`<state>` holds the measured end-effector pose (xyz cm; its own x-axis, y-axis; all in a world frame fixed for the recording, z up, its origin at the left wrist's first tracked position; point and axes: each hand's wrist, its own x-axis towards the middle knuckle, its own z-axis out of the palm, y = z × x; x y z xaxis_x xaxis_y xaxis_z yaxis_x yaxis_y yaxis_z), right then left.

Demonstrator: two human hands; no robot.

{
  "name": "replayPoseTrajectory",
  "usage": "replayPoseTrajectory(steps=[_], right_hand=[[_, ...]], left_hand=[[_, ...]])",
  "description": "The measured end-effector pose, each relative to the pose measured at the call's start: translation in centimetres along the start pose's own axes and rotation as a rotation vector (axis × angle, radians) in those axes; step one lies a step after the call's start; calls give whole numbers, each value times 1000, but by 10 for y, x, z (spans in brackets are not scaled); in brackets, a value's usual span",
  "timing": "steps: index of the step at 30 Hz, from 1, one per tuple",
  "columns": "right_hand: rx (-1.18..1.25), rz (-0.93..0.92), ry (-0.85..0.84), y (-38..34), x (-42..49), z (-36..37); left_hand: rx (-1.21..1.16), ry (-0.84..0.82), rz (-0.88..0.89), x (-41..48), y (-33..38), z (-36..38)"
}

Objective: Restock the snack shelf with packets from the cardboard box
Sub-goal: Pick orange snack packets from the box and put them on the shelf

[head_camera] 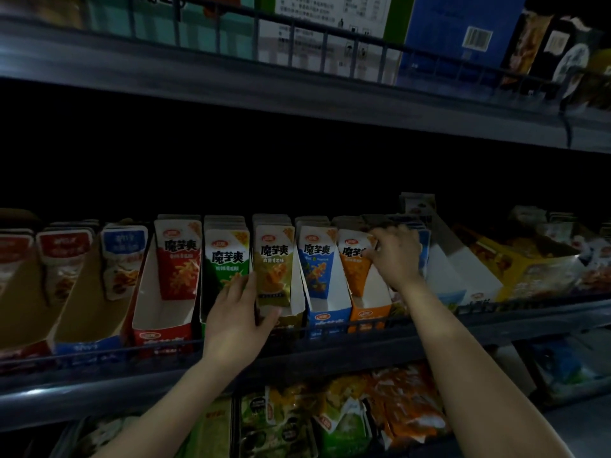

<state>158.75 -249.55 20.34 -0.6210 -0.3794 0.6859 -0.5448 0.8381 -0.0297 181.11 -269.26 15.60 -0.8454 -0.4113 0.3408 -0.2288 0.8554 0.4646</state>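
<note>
We had our right hand pinching the top right corner of the orange packet, which stood upright in its open carton on the snack shelf, just at 3 o'clock from the blue packet. Our left hand was curled about the lower left edge of the olive packet, thumb at the front and fingers lying over the green packet at its 9 o'clock.

The shelf's snack packets read "魔芋爽".
</note>
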Motion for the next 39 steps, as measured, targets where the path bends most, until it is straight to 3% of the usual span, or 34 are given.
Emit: replayPoseTrajectory(steps=[6, 16, 22, 27, 32, 39], right_hand=[[-215, -5, 9, -3, 7, -4], [-124, 39, -24, 5, 4, 7], [-84, 30, 94, 13, -18, -3], [18, 45, 170, -3, -67, -45], [167, -23, 43, -59, -133, -83], [320, -325, -399, -161, -235, -74]], left_hand=[[4, 1, 5, 0, -1, 1], [-11, 6, 0, -1, -2, 1], [-12, 2, -4, 1, -2, 0], [-47, 184, 122, -21, -5, -14], [-79, 271, 158, -82, -24, -42], [-22, 186, -51, -196, -119, -40]])
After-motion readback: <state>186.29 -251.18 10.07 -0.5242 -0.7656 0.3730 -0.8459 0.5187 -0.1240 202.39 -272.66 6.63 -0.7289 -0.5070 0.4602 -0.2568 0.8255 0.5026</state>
